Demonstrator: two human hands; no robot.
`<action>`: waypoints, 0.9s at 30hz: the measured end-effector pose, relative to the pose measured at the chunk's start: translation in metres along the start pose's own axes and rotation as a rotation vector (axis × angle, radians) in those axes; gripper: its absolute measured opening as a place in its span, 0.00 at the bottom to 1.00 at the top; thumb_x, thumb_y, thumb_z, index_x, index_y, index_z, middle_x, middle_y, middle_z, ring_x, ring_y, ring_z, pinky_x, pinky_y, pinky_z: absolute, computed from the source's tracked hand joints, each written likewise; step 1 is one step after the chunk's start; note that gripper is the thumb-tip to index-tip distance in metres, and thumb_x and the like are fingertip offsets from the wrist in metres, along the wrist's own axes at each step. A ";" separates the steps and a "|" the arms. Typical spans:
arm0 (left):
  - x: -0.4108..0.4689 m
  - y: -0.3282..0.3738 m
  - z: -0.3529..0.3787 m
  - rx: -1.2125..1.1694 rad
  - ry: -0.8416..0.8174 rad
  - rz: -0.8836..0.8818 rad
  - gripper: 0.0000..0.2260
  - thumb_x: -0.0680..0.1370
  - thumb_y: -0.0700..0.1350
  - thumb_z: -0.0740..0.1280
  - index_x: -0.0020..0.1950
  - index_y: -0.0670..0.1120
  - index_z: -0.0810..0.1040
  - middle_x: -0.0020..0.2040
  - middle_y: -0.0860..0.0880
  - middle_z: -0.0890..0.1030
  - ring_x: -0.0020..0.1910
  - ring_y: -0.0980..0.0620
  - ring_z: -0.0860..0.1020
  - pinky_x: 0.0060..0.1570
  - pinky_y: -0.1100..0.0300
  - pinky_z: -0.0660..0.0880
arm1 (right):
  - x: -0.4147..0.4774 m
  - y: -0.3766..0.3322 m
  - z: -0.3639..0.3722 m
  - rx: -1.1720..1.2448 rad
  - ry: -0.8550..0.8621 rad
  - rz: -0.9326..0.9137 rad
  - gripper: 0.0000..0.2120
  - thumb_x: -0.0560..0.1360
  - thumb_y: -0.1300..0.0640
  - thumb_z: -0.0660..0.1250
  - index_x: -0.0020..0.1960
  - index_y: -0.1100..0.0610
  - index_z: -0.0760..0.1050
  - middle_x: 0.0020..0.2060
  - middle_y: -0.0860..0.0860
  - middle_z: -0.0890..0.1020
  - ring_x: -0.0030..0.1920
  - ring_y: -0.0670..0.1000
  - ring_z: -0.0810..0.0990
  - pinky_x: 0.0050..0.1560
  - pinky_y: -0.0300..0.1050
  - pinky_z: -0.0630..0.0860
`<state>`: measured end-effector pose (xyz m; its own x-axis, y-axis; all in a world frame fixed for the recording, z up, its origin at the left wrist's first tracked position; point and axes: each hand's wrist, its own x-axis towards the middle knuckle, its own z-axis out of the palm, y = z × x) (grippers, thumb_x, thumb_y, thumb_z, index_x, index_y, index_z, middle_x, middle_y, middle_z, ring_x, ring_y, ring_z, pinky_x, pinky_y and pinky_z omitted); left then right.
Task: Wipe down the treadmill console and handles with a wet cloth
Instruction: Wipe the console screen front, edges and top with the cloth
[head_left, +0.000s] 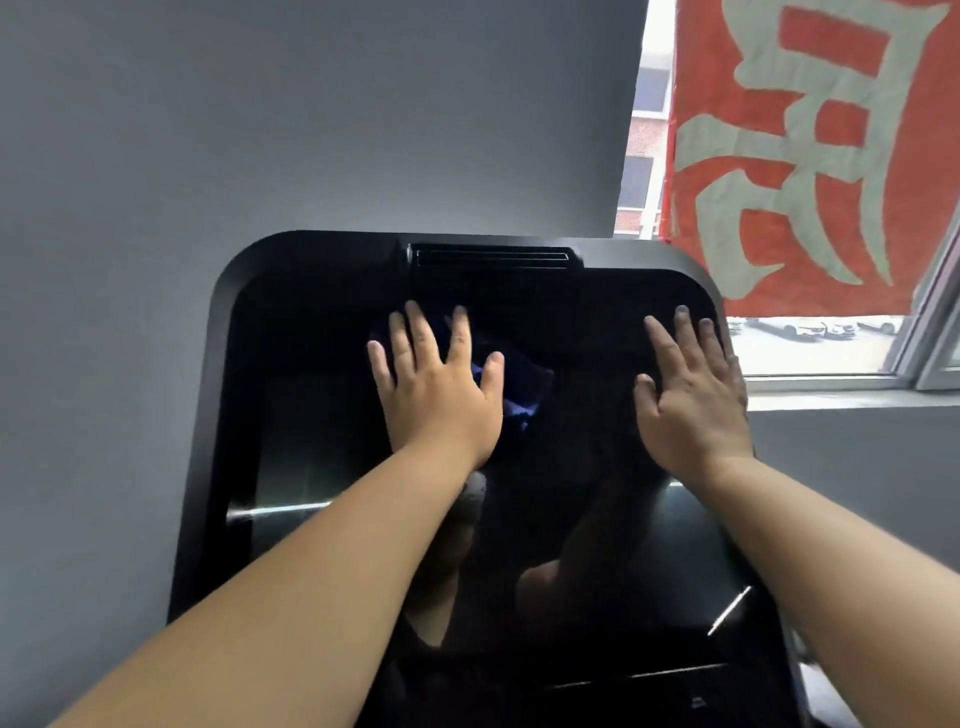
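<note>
A plain grey wall (260, 130) fills the left. At right, a window (644, 156) lets in daylight, half covered by a red banner (810, 156) with pale characters. Parked cars (800, 328) show below it.

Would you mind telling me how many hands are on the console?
2. The left hand presses a dark cloth at the console's top middle; the right hand lies flat near its right edge.

Glossy black console (322, 415) upright; dark blue cloth (524, 387) crumpled flat against upper screen.
</note>
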<state>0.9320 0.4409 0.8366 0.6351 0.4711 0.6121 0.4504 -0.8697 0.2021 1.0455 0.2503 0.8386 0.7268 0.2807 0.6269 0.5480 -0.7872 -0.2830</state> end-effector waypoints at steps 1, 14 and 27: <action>-0.016 0.009 0.010 0.003 0.026 0.156 0.27 0.79 0.60 0.47 0.77 0.55 0.49 0.78 0.43 0.47 0.77 0.44 0.45 0.72 0.47 0.36 | 0.001 0.002 0.005 -0.002 -0.004 -0.068 0.28 0.79 0.51 0.54 0.77 0.42 0.50 0.78 0.45 0.47 0.77 0.48 0.42 0.75 0.50 0.41; -0.009 0.046 0.023 0.099 0.130 -0.124 0.32 0.77 0.61 0.51 0.78 0.48 0.52 0.77 0.37 0.49 0.76 0.37 0.47 0.72 0.43 0.40 | 0.038 0.067 0.013 0.215 0.117 -0.165 0.27 0.78 0.62 0.52 0.76 0.51 0.56 0.76 0.44 0.53 0.77 0.51 0.50 0.74 0.40 0.46; 0.006 0.067 0.031 -0.056 0.249 -0.394 0.28 0.79 0.55 0.54 0.77 0.44 0.57 0.78 0.42 0.52 0.76 0.43 0.49 0.72 0.39 0.46 | 0.027 0.072 0.015 0.457 0.135 -0.104 0.32 0.76 0.69 0.53 0.77 0.51 0.56 0.76 0.44 0.55 0.76 0.45 0.51 0.72 0.34 0.48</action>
<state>0.9858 0.3906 0.8300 0.2498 0.7231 0.6440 0.5882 -0.6416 0.4922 1.1110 0.2092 0.8236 0.6149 0.2471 0.7489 0.7626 -0.4283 -0.4848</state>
